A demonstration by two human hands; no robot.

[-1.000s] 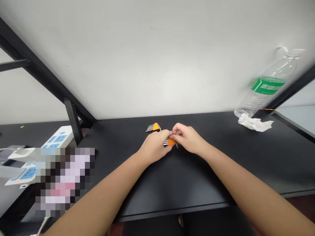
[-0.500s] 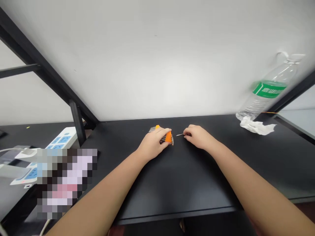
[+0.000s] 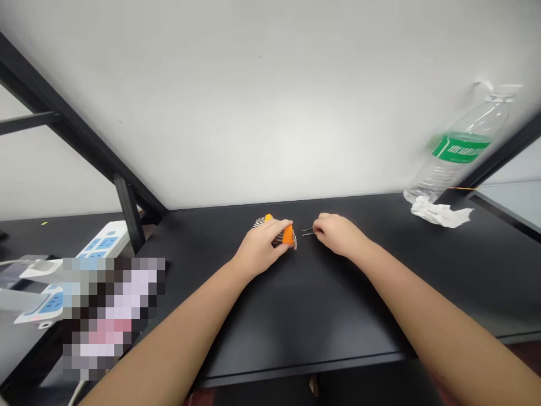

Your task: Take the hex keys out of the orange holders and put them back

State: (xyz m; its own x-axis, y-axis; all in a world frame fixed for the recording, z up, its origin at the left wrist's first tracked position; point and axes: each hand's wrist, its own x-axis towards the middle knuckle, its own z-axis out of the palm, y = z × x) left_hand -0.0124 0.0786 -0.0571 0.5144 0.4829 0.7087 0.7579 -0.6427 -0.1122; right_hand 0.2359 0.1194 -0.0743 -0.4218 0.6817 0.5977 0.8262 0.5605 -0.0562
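Note:
My left hand (image 3: 257, 248) is closed round an orange holder (image 3: 288, 234) on the black tabletop. Thin metal rods (image 3: 259, 221) stick out in a row at its left end, and short metal ends (image 3: 295, 241) show at its right; my fingers cover the middle. A short way to the right, my right hand (image 3: 336, 232) pinches what look like metal tweezers (image 3: 307, 232). Their two slim prongs point left at the holder, apart from each other and from it. The rest of them is hidden in my fingers.
A clear plastic bottle (image 3: 460, 148) with a green label stands at the right by the wall, crumpled white tissue (image 3: 442, 214) before it. Leftward are a white power strip (image 3: 110, 234) with plugs, a blurred-out item (image 3: 122, 304) and a black metal frame (image 3: 127, 208).
The prongs in my right hand showed as one thin line and now appear as two spread tips. My left hand keeps its hold on the orange holder. The view has shifted slightly.

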